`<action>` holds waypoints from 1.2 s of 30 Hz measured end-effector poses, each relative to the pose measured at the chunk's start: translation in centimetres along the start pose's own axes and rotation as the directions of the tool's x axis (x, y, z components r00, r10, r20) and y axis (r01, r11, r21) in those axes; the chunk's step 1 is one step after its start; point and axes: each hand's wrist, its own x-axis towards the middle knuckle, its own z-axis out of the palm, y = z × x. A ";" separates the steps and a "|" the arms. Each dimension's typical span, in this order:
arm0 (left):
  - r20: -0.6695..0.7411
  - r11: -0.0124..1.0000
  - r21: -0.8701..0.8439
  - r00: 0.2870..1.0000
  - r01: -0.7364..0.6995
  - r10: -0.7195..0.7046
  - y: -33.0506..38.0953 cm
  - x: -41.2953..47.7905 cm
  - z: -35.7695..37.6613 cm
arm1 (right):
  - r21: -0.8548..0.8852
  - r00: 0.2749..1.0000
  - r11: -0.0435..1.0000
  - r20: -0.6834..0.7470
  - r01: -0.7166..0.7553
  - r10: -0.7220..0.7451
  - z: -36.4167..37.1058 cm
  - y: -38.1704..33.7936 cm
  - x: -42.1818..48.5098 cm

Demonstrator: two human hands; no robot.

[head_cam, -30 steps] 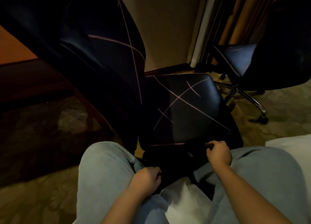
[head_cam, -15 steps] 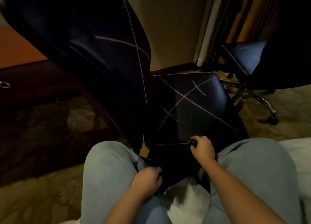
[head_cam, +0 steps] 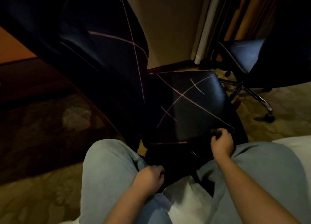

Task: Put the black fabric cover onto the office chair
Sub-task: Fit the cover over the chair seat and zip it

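Shifted right along the edge of the office chair, the right hand pinches the black fabric cover; the left hand grips slack between the knees.
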 end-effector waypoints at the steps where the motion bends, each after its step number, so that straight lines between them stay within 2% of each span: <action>1: -0.001 1.000 0.010 1.000 0.004 -0.004 0.1 0.0 0.0 | -0.010 0.998 0.999 0.039 0.053 -0.053 0.6 -0.7 -0.3; 3: 0.002 1.000 0.030 1.000 0.008 -0.008 0.2 -0.1 -0.2 | -0.038 0.971 0.979 0.137 0.201 -0.194 2.0 -2.1 -1.1; 6: 0.005 0.999 0.041 1.000 0.009 -0.010 0.1 -0.3 -0.5 | -0.023 0.866 0.911 0.320 0.412 -0.384 3.9 -3.6 -2.5; 8: 0.002 0.999 0.039 1.000 0.013 -0.013 -0.1 -0.5 -0.7 | -0.048 0.791 0.857 0.415 0.513 -0.450 4.8 -4.1 -3.2; 9: 0.000 0.999 0.038 1.000 0.015 -0.015 -0.1 -0.6 -0.7 | -0.083 0.775 0.838 0.439 0.539 -0.455 5.0 -4.1 -3.3; 14: -0.020 1.000 0.011 1.000 0.024 -0.024 -0.5 -0.7 -0.4 | -0.195 0.811 0.823 0.396 0.533 -0.431 4.0 -2.7 -1.7; 20: -0.035 0.999 -0.041 0.999 0.019 -0.020 -0.7 0.0 -0.1 | -0.218 0.950 0.934 0.192 0.284 -0.244 0.8 1.9 2.1; 23: -0.058 0.998 -0.057 0.998 -0.003 -0.001 -0.2 0.4 -0.1 | -0.166 0.980 0.970 0.119 0.175 -0.157 -0.1 3.5 3.2; 27: -0.064 0.998 -0.061 0.998 -0.016 0.012 0.6 0.8 -0.1 | -0.136 0.987 0.981 0.103 0.137 -0.124 0.5 2.8 2.8; 31: -0.047 1.000 -0.028 0.999 -0.004 0.003 0.9 0.6 -0.2 | -0.118 0.945 0.955 0.220 0.271 -0.241 2.5 0.1 1.4; 36: -0.025 1.000 0.010 1.000 0.003 -0.003 0.4 0.0 -0.4 | -0.047 0.767 0.845 0.449 0.533 -0.459 4.9 -2.8 -1.4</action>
